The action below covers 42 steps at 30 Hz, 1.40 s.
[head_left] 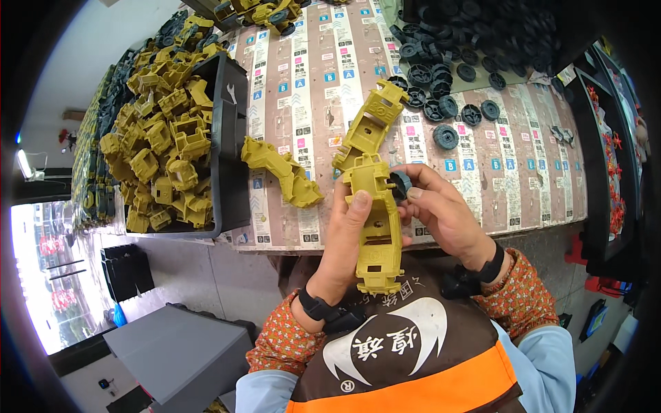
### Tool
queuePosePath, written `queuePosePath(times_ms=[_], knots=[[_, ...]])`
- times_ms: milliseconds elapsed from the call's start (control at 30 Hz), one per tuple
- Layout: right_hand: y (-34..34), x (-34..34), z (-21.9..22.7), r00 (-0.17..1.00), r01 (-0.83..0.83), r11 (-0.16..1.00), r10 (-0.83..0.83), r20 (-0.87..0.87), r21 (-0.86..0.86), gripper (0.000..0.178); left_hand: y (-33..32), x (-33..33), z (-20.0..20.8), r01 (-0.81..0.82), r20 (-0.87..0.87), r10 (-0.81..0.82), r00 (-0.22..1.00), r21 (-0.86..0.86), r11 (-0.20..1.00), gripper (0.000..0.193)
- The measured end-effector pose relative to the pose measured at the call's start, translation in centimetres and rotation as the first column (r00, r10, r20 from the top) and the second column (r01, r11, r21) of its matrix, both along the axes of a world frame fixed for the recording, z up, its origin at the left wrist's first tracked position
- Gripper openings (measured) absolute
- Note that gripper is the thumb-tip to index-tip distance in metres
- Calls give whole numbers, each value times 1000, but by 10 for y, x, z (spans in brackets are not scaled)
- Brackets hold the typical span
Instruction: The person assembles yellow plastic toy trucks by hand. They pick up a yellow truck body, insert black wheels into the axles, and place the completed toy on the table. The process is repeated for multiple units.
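Though hand-held (344, 241), mustard-yellow ribbed chassis (377, 227)

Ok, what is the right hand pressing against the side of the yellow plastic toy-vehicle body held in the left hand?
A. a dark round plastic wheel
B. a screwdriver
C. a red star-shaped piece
A: the right hand pinches a dark round plastic wheel against the yellow plastic toy-vehicle body, which the left hand grips.

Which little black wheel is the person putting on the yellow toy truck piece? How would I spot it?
Find the table covered in striped paper, then look at its near edge where two hands hold a yellow truck body. The right hand presses a black wheel against its side. It is the only wheel between fingers; the other wheels lie loose farther back.
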State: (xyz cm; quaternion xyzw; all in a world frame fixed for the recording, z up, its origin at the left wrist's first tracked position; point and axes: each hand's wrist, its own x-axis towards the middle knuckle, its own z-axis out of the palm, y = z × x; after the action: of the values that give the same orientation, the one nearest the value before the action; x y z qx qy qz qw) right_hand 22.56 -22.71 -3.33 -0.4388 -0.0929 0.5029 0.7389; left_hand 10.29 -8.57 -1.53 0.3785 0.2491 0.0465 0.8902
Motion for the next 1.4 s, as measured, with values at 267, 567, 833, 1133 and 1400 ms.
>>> queuePosePath(times_ms=[267,567,833,1133,1400], knots=[[-2,-3,0,991,-8,994,23,134,-110,39,-4,5,1,-5,5,5,1000,80,997,54],[-11,-24,4,501,135,976,84,861,-174,73,-11,7,-17,-28,120,-27,992,434,900,54],[-17,-13,14,450,178,960,117,885,-217,68,-11,6,-17,84,106,-147,983,454,887,52],[-17,67,35,60,485,800,371,927,-352,40,-8,14,5,-4,41,2,999,50,999,59],[-20,81,8,30,474,821,346,938,-318,45,12,12,12,-127,29,124,992,141,982,62]])
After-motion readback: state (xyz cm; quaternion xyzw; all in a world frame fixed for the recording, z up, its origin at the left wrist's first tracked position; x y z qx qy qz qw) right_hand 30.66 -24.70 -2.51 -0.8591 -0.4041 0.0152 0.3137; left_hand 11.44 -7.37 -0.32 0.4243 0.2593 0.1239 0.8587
